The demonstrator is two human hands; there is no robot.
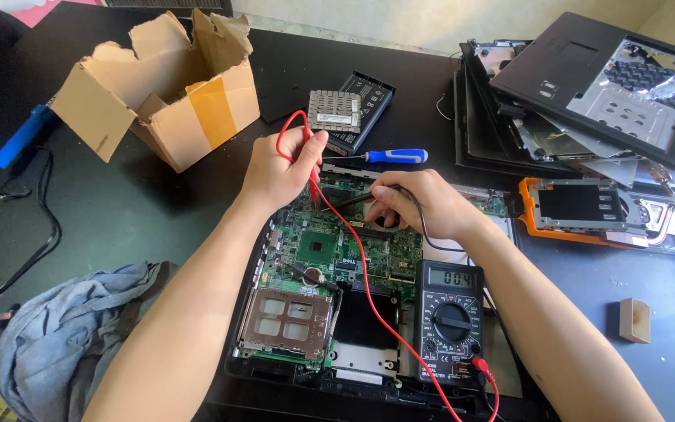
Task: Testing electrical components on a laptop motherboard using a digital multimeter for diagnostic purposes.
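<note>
An opened laptop base with a green motherboard [318, 250] lies in front of me on the black table. My left hand [279, 168] is shut on a red probe [312, 184], its tip down on the board's upper part. My right hand [416, 203] is shut on a black probe [345, 201], its tip just right of the red one. A red lead [376, 305] and a black lead run down to a dark multimeter [451, 320] that rests on the laptop's right side, display lit.
A torn cardboard box [162, 86] stands at the back left. A blue-handled screwdriver [392, 156], a heatsink [333, 111] and a battery pack [369, 98] lie behind the hands. Stacked laptop parts [587, 94] fill the right. Blue cloth [64, 336] sits front left.
</note>
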